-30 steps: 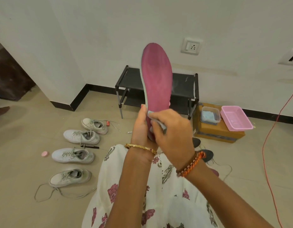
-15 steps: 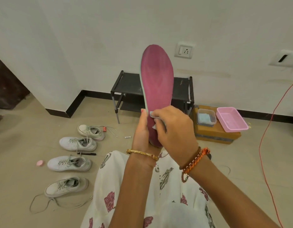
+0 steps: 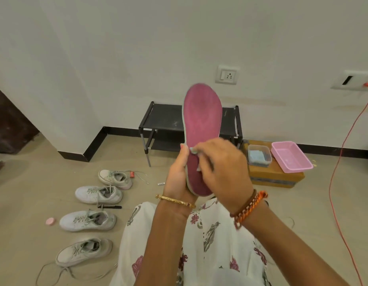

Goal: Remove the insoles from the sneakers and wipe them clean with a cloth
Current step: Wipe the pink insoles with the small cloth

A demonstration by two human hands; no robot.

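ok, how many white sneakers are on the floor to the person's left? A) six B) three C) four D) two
C: four white sneakers lie in a row on the floor, left of the raised pink insole.

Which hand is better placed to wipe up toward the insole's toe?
Probably the right hand: it lies on the insole face, seemingly holding the cloth. The left hand grips the heel.

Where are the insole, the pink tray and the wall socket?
insole (image 3: 202, 120): head view, middle of its pink face.
pink tray (image 3: 302, 166): head view, its near rim.
wall socket (image 3: 227, 75): head view, middle of its plate.
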